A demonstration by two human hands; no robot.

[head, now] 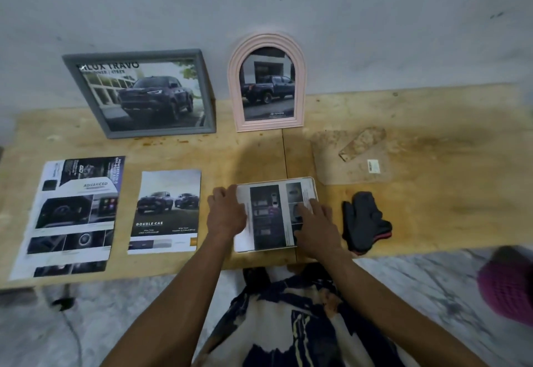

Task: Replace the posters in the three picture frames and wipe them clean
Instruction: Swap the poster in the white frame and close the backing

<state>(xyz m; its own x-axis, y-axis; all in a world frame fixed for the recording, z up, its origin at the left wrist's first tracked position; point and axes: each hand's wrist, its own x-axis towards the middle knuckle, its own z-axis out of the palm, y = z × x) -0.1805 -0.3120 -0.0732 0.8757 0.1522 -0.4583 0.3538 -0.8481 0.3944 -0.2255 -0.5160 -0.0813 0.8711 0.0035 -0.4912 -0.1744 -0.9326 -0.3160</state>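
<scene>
A small white frame (313, 186) lies flat near the table's front edge with a printed poster (268, 216) laid in it. My left hand (226, 215) rests on the poster's left edge, fingers curled over the frame's side. My right hand (317, 228) presses the poster's right part with straight fingers. A grey rectangular frame (86, 83) with a truck poster leans on the wall at the back left. To its right a pink arched frame (266, 42) stands with another truck poster. Two loose posters lie at the left: a large one (72, 216) and a smaller one (165, 212).
A dark cloth (366, 221) lies just right of the white frame. Behind it lies a brown backing board (354, 161) with a stand flap. The wooden table (432, 135) ends close to my body. A pink object (507, 288) sits at the lower right, off the table.
</scene>
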